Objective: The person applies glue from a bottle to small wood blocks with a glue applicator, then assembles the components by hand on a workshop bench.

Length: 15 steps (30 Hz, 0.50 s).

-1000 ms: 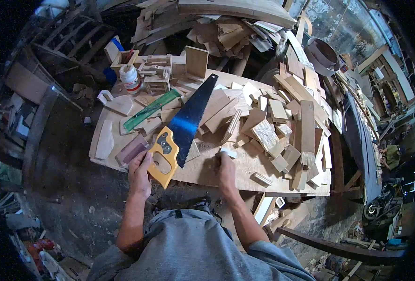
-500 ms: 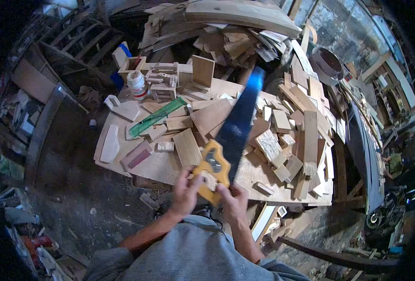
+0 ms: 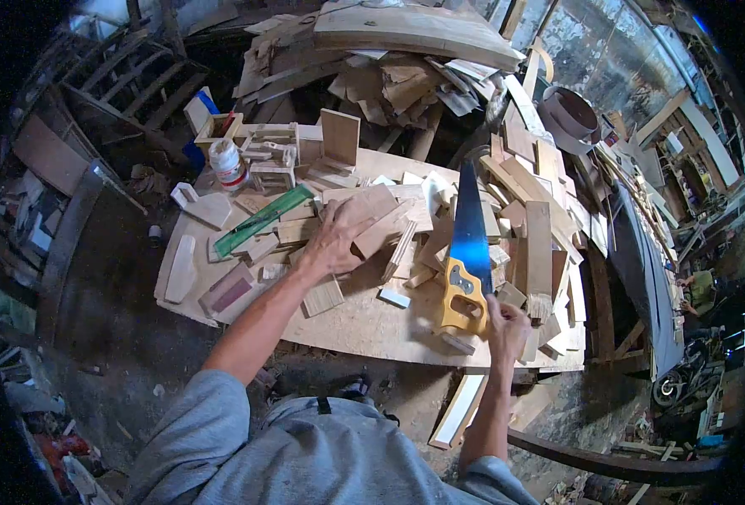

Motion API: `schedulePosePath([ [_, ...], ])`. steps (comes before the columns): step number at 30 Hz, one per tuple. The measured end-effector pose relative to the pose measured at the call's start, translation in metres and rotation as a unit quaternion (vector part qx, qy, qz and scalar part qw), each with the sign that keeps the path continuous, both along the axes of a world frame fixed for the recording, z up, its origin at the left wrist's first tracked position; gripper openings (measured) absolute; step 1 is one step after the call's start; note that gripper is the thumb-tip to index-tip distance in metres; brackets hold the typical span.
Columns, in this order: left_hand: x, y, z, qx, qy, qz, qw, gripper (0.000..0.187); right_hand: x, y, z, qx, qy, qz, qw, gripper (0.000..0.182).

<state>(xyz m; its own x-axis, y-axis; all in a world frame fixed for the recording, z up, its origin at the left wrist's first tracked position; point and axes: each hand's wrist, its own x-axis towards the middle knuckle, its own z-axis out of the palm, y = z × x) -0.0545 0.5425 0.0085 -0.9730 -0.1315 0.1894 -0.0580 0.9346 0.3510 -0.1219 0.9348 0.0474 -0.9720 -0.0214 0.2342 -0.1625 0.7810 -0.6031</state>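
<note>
Out over the middle of the workbench, my left hand (image 3: 332, 240) is closed on a brown wooden board (image 3: 372, 220), tilted above other offcuts. A handsaw (image 3: 470, 244) with a yellow handle and dark blade lies on the wood pieces to the right, its blade pointing away from me. My right hand (image 3: 509, 326) is beside the saw's handle, fingers curled near its right edge; whether they touch it is hard to tell. A small pale block (image 3: 395, 298) lies between the two hands.
The plywood bench top (image 3: 347, 332) holds a white jar (image 3: 228, 164), a green strip (image 3: 263, 220), a small wooden box (image 3: 218, 126) and many offcuts. Stacked boards (image 3: 414, 35) rise behind. A person (image 3: 700, 290) is at the far right.
The saw has gone from between both hands to the right side of the bench. My left hand has reached forward and taken hold of a board; my right hand has moved right.
</note>
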Motion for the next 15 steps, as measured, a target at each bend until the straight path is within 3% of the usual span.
schedulePosePath([
  [1, -0.002, -0.005, -0.002, 0.028, 0.020, -0.007, 0.999, 0.091, 0.001, 0.000, 0.006, 0.010, 0.095, -0.044, 0.994, 0.031],
  [3, -0.014, -0.015, -0.006, 0.050, 0.096, -0.014, 0.994, 0.087, 0.006, -0.017, 0.029, -0.065, 0.105, -0.013, 0.992, 0.033],
  [5, -0.018, -0.025, 0.014, 0.263, 0.021, 0.040, 0.964, 0.080, 0.022, -0.050, 0.050, -0.096, 0.108, 0.063, 0.987, 0.026],
  [6, -0.018, -0.026, 0.034, 0.332, 0.017, 0.018, 0.943, 0.075, 0.027, -0.072, 0.042, -0.154, 0.115, 0.115, 0.975, 0.027],
  [8, -0.018, -0.028, 0.058, 0.438, -0.004, 0.001, 0.899, 0.069, 0.041, -0.122, 0.045, -0.135, 0.118, 0.163, 0.970, 0.040],
  [10, -0.016, -0.031, 0.063, 0.513, -0.037, 0.010, 0.858, 0.067, 0.045, -0.162, 0.040, -0.041, 0.108, 0.183, 0.976, 0.051],
  [14, -0.015, -0.016, 0.055, 0.417, 0.050, -0.004, 0.908, 0.076, 0.020, -0.181, -0.002, -0.039, 0.107, 0.153, 0.982, 0.039],
  [15, -0.018, -0.019, 0.056, 0.437, -0.020, -0.066, 0.897, 0.084, 0.018, -0.172, 0.004, -0.038, 0.099, 0.128, 0.986, 0.034],
])
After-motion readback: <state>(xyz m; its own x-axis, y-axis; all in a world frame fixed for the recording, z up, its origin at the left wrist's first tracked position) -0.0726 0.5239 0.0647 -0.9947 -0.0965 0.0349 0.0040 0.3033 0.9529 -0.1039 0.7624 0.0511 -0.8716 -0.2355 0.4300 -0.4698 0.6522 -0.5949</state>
